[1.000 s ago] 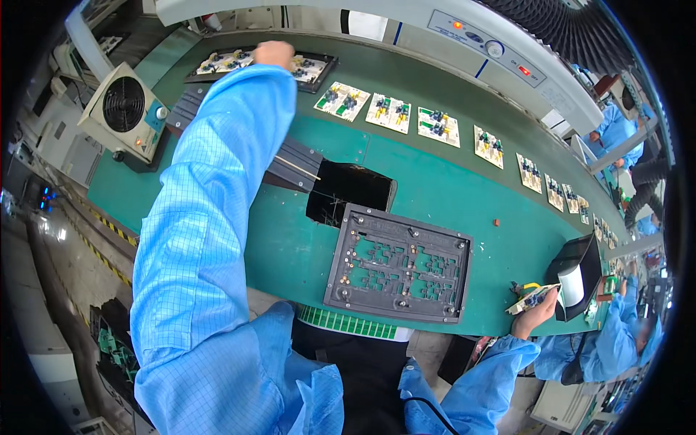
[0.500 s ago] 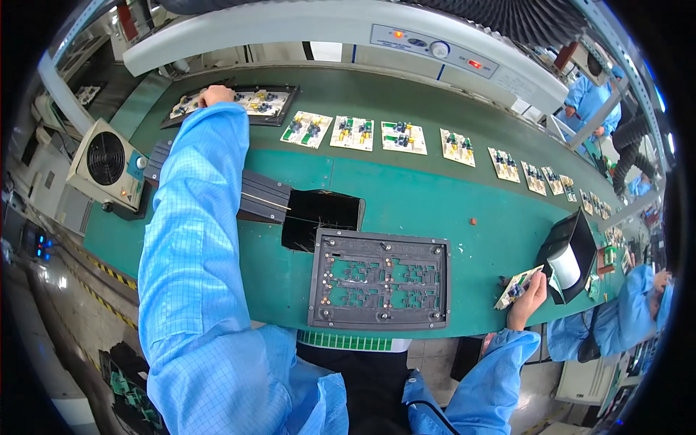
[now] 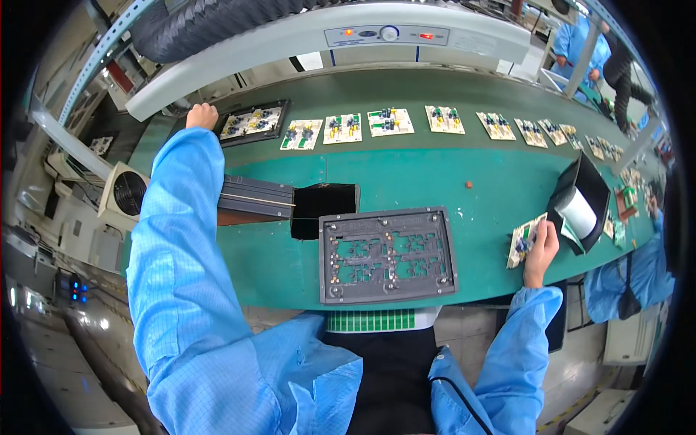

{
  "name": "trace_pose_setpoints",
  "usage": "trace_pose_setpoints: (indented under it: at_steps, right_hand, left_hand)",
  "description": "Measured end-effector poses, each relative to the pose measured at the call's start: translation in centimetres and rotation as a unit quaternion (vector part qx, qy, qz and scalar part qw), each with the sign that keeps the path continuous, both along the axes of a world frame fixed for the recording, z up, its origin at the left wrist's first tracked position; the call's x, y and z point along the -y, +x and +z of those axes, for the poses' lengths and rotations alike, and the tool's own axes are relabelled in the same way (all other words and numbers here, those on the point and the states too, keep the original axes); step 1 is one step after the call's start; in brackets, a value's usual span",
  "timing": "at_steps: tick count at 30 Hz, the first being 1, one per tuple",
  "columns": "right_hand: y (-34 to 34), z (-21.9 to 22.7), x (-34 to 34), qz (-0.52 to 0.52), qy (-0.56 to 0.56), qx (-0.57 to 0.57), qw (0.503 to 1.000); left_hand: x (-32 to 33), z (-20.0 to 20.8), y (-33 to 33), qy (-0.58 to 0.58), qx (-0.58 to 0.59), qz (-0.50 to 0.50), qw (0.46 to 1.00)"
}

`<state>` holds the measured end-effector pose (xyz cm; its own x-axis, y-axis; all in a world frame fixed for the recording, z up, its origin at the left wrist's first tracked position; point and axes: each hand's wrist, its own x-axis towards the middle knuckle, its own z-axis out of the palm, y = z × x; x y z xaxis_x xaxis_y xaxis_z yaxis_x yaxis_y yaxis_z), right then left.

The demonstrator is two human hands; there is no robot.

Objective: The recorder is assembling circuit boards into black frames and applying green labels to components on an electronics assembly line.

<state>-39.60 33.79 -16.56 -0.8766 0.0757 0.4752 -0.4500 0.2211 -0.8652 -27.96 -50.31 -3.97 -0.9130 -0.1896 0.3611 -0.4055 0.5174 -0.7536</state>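
Observation:
At the far left, my left hand (image 3: 201,116) is closed at the left end of a black frame tray (image 3: 283,125) carrying circuit boards; whatever its fingers hold is hidden. On the right, near the bench's front edge, my right hand (image 3: 541,252) grips a small circuit board (image 3: 519,245) by its edge, tilted up, with components facing left. Beside that hand, a black bin (image 3: 596,181) lies open with a white roll (image 3: 578,213) in it. Between my arms a black fixture (image 3: 386,291) with cut-out openings lies flat on the green mat.
Several populated boards (image 3: 391,123) stand in a row along the far dark-green strip. A black opening (image 3: 326,206) lies beside grey rails (image 3: 257,196). An ionizer fan (image 3: 123,192) stands left. A white control-panel housing (image 3: 478,36) spans overhead. Other people in blue (image 3: 580,47) work at right.
The view has shifted. My left hand has come to the tray's left end from farther along it. My right hand has raised its board and turned it more upright, beside the bin.

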Motion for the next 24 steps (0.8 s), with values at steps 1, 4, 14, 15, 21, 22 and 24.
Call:
trace_pose_setpoints:
  at_steps: [1, 4, 14, 15, 21, 22, 24]
  right_hand:
    - [0.0, 0.0, -0.2, 0.010, -0.011, -0.002, 1.000]
    - [0.2, -0.1, -0.7, 0.010, -0.021, 0.011, 1.000]
    - [-0.8, -0.7, -0.4, 0.053, -0.083, 0.026, 0.995]
    - [-1.1, -1.0, -0.5, 0.059, -0.088, 0.027, 0.994]
    - [-1.0, -1.1, -0.3, 0.075, -0.101, 0.020, 0.992]
    - [-1.1, -1.2, -0.3, 0.070, -0.102, 0.015, 0.992]
    - [-1.2, -1.4, -0.2, 0.071, -0.104, 0.016, 0.992]
  left_hand:
    - [-1.7, 0.8, 0.1, -0.028, 0.014, -0.008, 0.999]
    - [-8.9, 3.5, 0.3, -0.067, 0.022, -0.074, 0.995]
    - [-40.2, 12.0, 6.8, -0.047, 0.038, -0.183, 0.981]
    - [-42.7, 11.8, 7.1, -0.042, 0.031, -0.186, 0.981]
    - [-56.6, 9.1, 8.5, 0.077, 0.127, -0.166, 0.975]
    - [-58.1, 7.4, 8.6, 0.085, 0.123, -0.185, 0.971]
    - [-60.8, 2.9, 8.8, 0.070, 0.103, -0.196, 0.973]
